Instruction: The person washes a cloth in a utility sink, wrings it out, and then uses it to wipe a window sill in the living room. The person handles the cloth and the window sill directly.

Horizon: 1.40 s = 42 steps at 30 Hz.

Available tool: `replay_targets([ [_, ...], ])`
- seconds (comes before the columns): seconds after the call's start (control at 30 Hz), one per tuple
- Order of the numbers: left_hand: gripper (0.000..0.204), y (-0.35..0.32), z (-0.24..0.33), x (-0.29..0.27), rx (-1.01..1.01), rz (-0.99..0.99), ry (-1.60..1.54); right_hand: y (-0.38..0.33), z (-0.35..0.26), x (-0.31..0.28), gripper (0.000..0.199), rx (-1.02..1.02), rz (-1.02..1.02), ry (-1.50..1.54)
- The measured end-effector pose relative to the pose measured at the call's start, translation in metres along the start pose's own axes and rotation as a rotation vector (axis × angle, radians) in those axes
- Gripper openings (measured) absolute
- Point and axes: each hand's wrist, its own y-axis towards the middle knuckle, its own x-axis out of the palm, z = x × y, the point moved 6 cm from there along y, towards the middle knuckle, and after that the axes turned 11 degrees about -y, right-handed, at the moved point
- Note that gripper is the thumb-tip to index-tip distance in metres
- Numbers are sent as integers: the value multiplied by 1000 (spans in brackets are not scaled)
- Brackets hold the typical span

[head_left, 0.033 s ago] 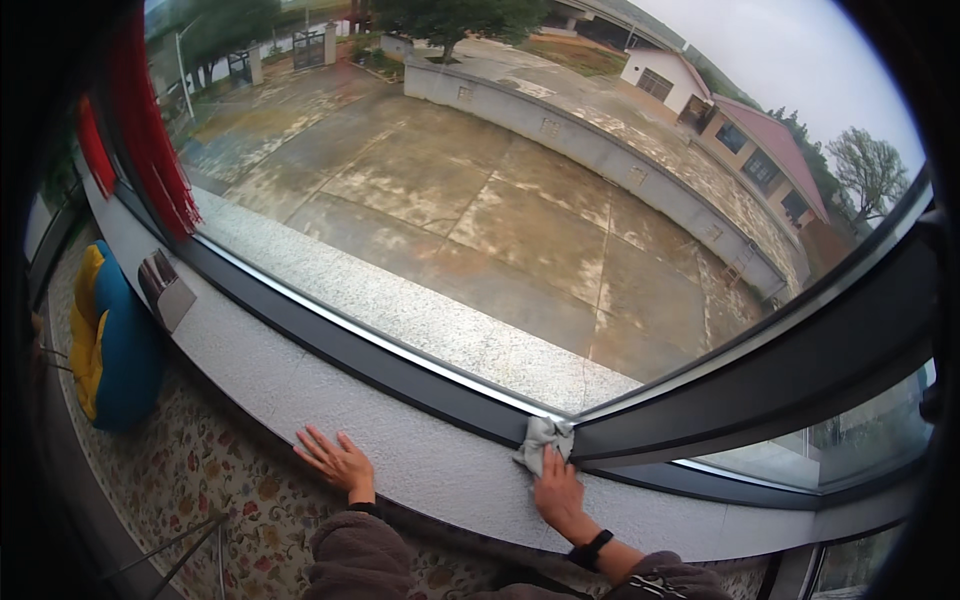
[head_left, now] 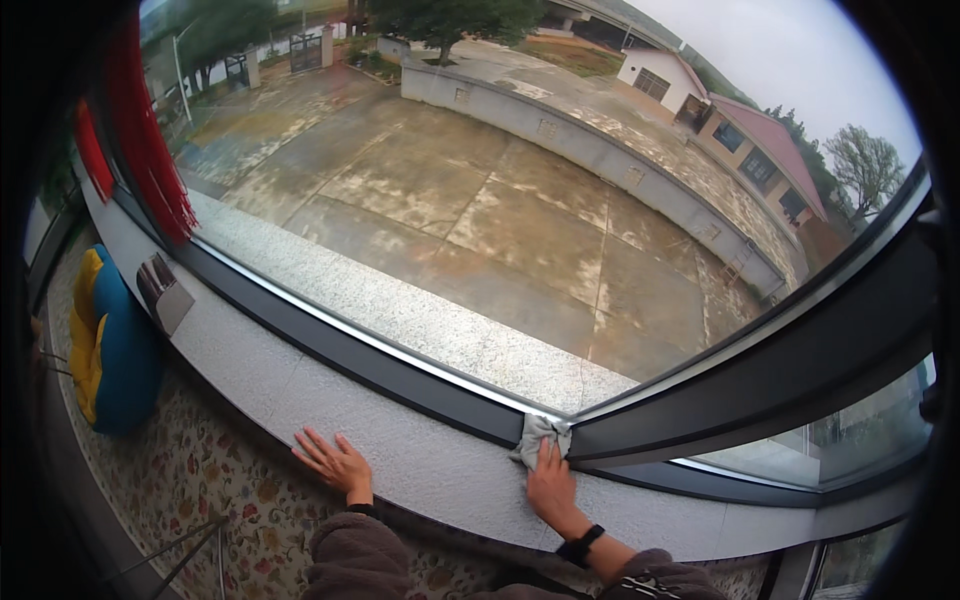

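Observation:
My right hand (head_left: 553,487) presses a crumpled grey cloth (head_left: 544,440) into the lower corner of the window frame (head_left: 400,372), where the dark upright post (head_left: 700,408) meets it. The fingers lie on the cloth and partly cover it. Farther left, my left hand (head_left: 337,465) rests flat on the pale grey window sill (head_left: 440,470), close to its inner edge. Its fingers are spread and it holds nothing. A black band (head_left: 580,546) circles my right wrist.
A dark, glossy box-like object (head_left: 163,292) stands on the sill at the left. Red fringed curtain (head_left: 150,150) hangs beside the glass. Below are a blue and yellow cushioned seat (head_left: 125,345), thin metal legs (head_left: 190,545) and a flowered floor covering (head_left: 240,470).
My right hand and the cloth have shifted very slightly left, along with a small shift of the whole view. My left hand stays flat on the sill.

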Motion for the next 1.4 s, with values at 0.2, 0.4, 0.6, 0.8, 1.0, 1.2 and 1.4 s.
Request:
replay_targets([
  [0.2,59,-1,-3,5,-3,-31,92,27,-3,16,61,315,-68,158],
  [0.4,59,0,-4,3,13,2,58,-5,-11,-5,68,193,-207,192],
  [0.6,60,-1,-5,5,13,-11,64,38,1,2,54,309,-166,188],
  [0.8,59,-1,-5,3,34,22,77,4,0,2,46,158,-178,160],
  [1.0,57,0,-3,4,41,18,146,-97,78,-3,43,26,-292,110],
  [1.2,56,2,-5,7,78,38,169,-91,196,-35,20,575,243,384],
  [1.4,55,1,-10,12,128,52,160,-32,137,-7,34,-2,233,91],
])
